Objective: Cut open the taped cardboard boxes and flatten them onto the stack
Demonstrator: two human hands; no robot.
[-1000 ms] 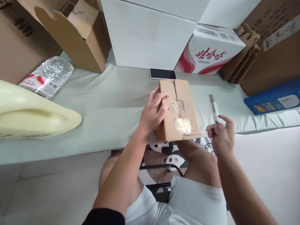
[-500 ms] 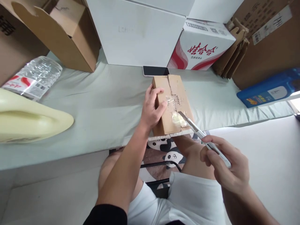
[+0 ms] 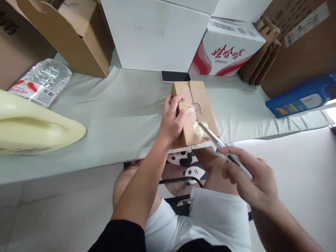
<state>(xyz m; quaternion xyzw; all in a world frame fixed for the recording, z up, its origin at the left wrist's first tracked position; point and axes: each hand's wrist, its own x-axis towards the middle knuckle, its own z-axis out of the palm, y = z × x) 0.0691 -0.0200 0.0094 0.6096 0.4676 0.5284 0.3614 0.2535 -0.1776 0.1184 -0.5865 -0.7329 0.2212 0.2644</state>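
A small brown cardboard box (image 3: 203, 99) rests at the front edge of the cloth-covered table. Clear tape (image 3: 200, 130) and torn marks run along its top seam. My left hand (image 3: 172, 117) grips the box by its left side, thumb and fingers over the top edge. In my right hand (image 3: 252, 175) is a utility knife (image 3: 216, 140), its blade extended. The blade tip lies at the seam beside the taped patch; whether it has cut in, I cannot tell.
Behind the box lies a phone (image 3: 175, 76) before a white carton (image 3: 157, 38). A plastic water bottle (image 3: 42, 82) and a pale yellow container (image 3: 39, 126) are at the left. A blue bottle (image 3: 299, 98) lies at the right, near a red-and-white carton (image 3: 225, 52).
The right hand and knife have shifted slightly left and up, bringing the blade tip to the seam. The left hand keeps its hold on the box. The whole view has shifted slightly.
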